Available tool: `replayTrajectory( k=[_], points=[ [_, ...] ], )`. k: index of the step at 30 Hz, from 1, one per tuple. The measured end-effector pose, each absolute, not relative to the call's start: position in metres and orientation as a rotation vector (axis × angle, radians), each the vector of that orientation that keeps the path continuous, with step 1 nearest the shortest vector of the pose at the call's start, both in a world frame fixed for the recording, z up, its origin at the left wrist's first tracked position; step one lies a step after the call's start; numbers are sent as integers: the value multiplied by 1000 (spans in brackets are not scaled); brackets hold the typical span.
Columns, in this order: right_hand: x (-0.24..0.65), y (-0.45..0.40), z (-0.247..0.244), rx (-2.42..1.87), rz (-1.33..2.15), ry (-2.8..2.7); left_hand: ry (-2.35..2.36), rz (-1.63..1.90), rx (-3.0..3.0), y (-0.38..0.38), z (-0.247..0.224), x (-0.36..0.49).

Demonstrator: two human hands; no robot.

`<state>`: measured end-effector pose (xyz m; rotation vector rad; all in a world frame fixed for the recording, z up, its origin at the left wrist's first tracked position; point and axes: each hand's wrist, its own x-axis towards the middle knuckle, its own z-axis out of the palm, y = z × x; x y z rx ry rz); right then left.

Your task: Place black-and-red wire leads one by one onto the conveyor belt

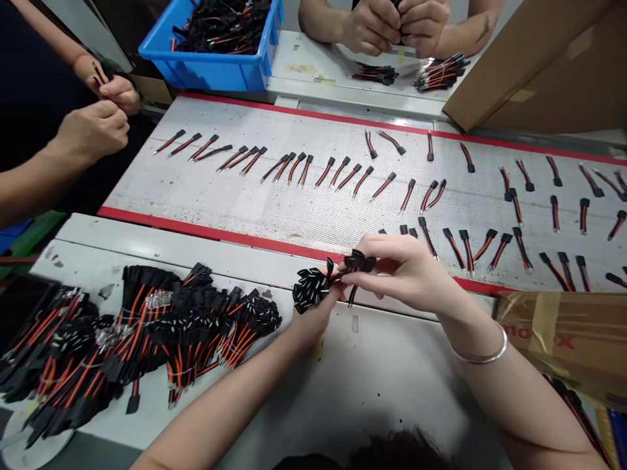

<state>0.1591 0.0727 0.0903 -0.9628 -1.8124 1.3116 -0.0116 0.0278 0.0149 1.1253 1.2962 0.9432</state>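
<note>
My left hand (pixel 316 318) is closed around a bunch of short cable leads (pixel 311 288), whose black connector ends point up toward me. Right beside it, my right hand (pixel 399 271) pinches a few more leads (pixel 359 261) by their black ends, with dark wires hanging below. The two hands nearly touch over the front edge of the conveyor belt (pixel 255 189). Many red-and-black leads lie spread along that belt, such as one lead (pixel 467 156) near its far side. My left fingers are partly hidden behind the bunch.
Tied bundles of leads (pixel 196 326) are heaped on the table at left. A blue bin (pixel 215 73) of leads stands beyond the belt. Cardboard boxes (pixel 539 78) (pixel 568 339) are at right. A co-worker's hands (pixel 100 121) are at left; another's hands (pixel 396 26) are opposite.
</note>
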Motion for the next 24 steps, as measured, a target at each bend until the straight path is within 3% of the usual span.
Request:
replayTrajectory(
  k=[8,13,24],
  points=[
    [164,125,64,-1143,1530,-1084,1161,1123,792,28,4,-4],
    [162,143,47,-1247,1654,-988,1106,1213,738,28,1,-3],
    [166,149,28,-1609,1368,-1077,1068,1236,645,27,3,-3]
  ],
)
